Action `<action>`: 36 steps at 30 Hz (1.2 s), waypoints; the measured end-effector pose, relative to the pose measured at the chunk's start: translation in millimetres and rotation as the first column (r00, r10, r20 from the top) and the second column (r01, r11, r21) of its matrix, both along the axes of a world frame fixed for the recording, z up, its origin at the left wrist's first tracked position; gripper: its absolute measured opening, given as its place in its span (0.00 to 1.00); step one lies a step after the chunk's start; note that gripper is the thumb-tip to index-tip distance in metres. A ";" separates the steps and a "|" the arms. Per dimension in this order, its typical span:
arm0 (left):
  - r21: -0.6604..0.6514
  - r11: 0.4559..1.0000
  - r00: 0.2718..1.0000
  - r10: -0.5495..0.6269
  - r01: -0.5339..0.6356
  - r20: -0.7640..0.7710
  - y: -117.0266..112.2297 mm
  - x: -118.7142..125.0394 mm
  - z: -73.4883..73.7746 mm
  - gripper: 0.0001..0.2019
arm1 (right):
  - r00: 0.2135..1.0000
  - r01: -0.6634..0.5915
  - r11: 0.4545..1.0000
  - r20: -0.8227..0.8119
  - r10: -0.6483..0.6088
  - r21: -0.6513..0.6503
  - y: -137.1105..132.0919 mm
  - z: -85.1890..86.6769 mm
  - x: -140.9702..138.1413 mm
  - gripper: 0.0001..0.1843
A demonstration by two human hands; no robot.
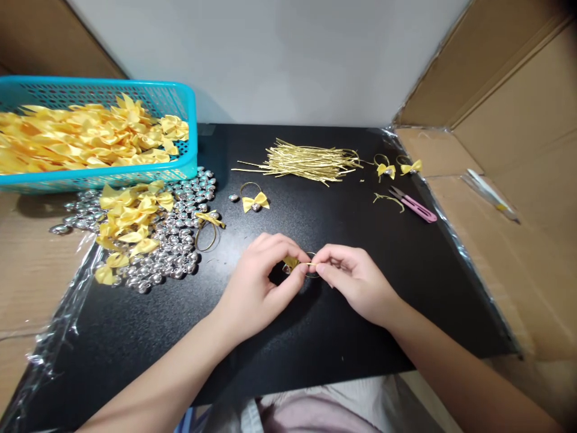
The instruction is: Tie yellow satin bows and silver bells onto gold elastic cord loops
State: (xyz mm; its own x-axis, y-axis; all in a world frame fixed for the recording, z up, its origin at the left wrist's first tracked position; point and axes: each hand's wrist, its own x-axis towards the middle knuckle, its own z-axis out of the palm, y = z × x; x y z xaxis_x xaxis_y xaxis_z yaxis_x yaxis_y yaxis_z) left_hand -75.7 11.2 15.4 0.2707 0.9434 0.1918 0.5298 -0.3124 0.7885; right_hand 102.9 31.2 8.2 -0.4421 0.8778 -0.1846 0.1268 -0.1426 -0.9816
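My left hand point(265, 279) pinches a gold cord loop point(311, 264) between thumb and fingers. A yellow ribbon bow point(291, 262) with a silver bell shows partly behind those fingers. My right hand point(354, 276) is closed on the same cord, its fingertips close to the left ones. Ahead of the hands lies a bow on a cord loop point(256, 202), with a loose silver bell point(233, 198) beside it. Another looped bow point(210, 221) rests to the left, near the bells.
A blue basket point(192, 129) full of yellow bows stands at the back left. Before it lie silver bells point(180, 240) and loose bows point(135, 210). Gold cords point(311, 161) are bundled at the back. Pink thread snips point(415, 204), cord scraps point(388, 199) and two looped bows point(385, 168) lie right.
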 end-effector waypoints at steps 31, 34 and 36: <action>-0.027 0.999 0.999 -0.026 0.028 0.041 -1.8 -0.2 0.4 0.07 | 0.948 -0.036 0.899 0.300 -0.107 0.436 5.4 4.4 13.5 0.07; -0.162 0.986 0.995 -0.015 0.030 0.096 -1.3 -1.4 -0.8 0.07 | 0.929 -0.016 0.844 0.321 -0.186 0.536 9.8 1.1 16.1 0.08; -0.238 0.971 0.993 -0.008 0.036 0.117 -0.7 -1.6 -1.6 0.07 | 0.912 -0.049 0.821 0.361 -0.196 0.569 12.3 -1.9 16.7 0.08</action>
